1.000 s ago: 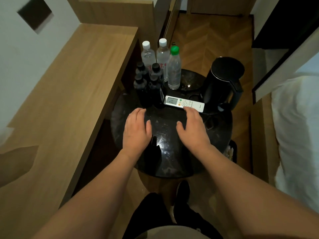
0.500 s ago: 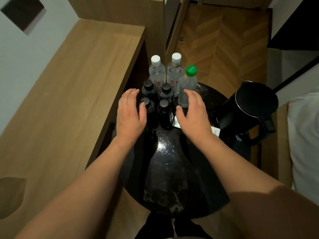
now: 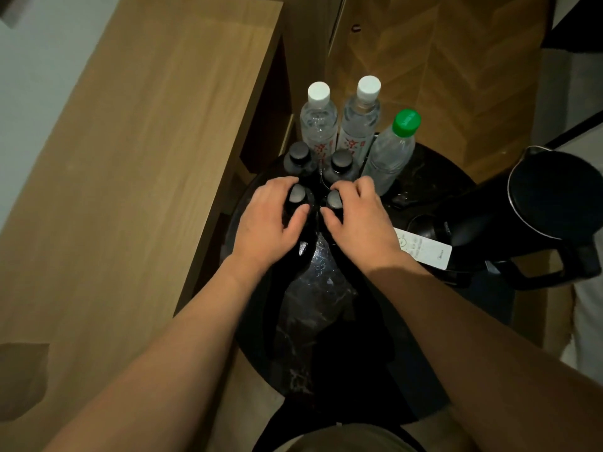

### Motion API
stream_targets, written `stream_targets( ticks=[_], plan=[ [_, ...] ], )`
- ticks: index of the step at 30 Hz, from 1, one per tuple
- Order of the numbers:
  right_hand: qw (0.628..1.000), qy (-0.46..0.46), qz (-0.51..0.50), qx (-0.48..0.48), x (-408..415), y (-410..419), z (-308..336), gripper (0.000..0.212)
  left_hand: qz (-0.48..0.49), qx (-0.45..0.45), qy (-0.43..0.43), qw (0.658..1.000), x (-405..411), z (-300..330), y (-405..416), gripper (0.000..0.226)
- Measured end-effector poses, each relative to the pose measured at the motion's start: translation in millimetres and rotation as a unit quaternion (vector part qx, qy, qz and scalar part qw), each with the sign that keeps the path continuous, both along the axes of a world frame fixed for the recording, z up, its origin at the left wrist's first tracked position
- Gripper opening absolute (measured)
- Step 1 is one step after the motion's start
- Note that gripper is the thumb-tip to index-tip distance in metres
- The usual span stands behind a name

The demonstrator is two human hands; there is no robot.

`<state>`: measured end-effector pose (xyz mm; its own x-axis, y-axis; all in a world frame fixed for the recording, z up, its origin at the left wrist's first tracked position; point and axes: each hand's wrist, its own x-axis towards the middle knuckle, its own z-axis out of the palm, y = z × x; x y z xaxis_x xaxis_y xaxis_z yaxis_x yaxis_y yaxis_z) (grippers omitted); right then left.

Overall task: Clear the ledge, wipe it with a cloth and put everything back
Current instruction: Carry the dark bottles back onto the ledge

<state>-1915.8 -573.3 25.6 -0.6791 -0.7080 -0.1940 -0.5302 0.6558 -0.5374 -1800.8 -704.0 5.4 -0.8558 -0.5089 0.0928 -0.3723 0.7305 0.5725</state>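
Count on the round black table (image 3: pixel 326 305): seven bottles, one kettle, one remote.

Dark bottles, black caps: four, in a two-by-two block at the table's far left. Near pair: near-left dark bottle (image 3: pixel 296 203) and near-right dark bottle (image 3: pixel 334 203). Far pair: far-left dark bottle (image 3: pixel 298 158) and far-right dark bottle (image 3: pixel 341 163), both free of the hands. No label readable on any of the four.

Clear water bottles: three, behind the dark block. Two white-capped water bottles (image 3: pixel 318 122), side by side, carry red characters on their labels; too small to read. One green-capped water bottle (image 3: pixel 390 151) stands to their right; embossed marks on the cap, not legible.

Black kettle (image 3: pixel 528 203): one, at the table's right edge. White remote (image 3: pixel 424 247): one, lying flat between the right wrist and the kettle; small print and icons, unreadable.

Left hand (image 3: pixel 267 223): fingers and thumb curled round the near-left dark bottle just below its cap. Right hand (image 3: pixel 362 220): the same grip on the near-right dark bottle.

Wooden ledge (image 3: pixel 130 190): to the left of the table, its top bare wood.
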Motion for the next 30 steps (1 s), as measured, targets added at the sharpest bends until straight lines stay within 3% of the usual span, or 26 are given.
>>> stream_targets(
  ticks=[8,16,23,30],
  plan=[
    [0.999,-0.007,-0.010,0.030,4,6,11,0.032,0.025,0.022,-0.003,0.999,10,8,1,0.042],
    [0.997,-0.015,0.079,-0.009,36,9,41,0.027,0.187,-0.007,0.029,0.982,71,46,39,0.040],
    [0.969,-0.022,0.239,-0.059,100,2,64,0.028,0.381,-0.033,0.024,0.924,165,65,89,0.034],
    [0.908,-0.037,0.410,-0.080,202,0,91,0.029,0.534,-0.011,0.059,0.843,279,84,150,0.034]
  ],
)
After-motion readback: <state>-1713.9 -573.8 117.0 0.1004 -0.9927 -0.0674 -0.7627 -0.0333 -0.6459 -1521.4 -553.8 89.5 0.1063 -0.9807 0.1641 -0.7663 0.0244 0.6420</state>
